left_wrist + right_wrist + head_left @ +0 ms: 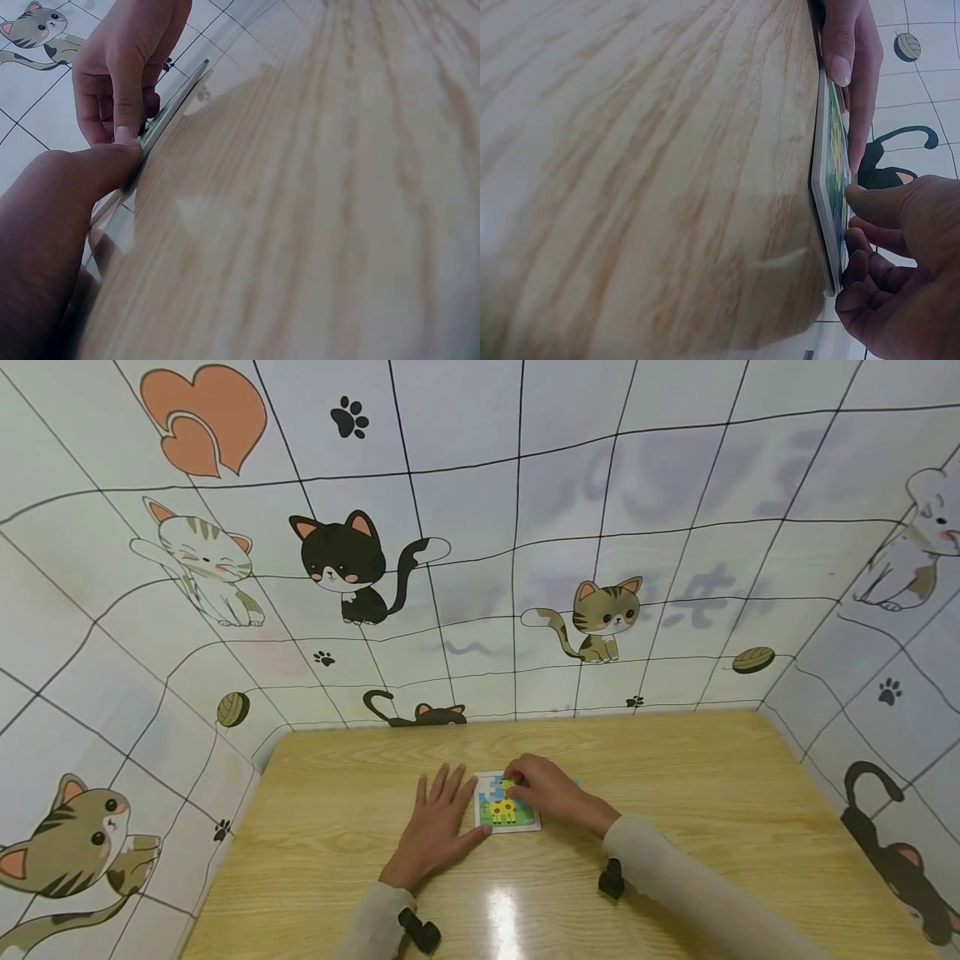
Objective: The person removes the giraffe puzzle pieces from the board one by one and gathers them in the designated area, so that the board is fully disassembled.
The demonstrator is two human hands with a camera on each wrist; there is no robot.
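Note:
A small jigsaw puzzle (pixel 527 817) in a white-edged tray lies flat on the table, showing a yellow giraffe with red spots (pixel 502 812) on green and blue. Pale bare patches (pixel 485 787) show at its upper left. My left hand (pixel 437 827) lies spread along the left side, its thumb on the lower left corner and fingertips at the left edge. Over the upper part, my right hand (pixel 555 792) pinches a puzzle piece (pixel 507 783) between thumb and forefinger; the fingers hide most of it. In the right wrist view, the right thumb (pixel 877 204) is close against the puzzle's surface.
The wooden table (pixel 337 810) reaches back to a wall (pixel 480 677) covered with cat drawings, with similar walls on both sides. A bit of light blue (pixel 576 782) peeks out behind the right hand. Dark wrist cameras (pixel 611 878) sit on both sleeves.

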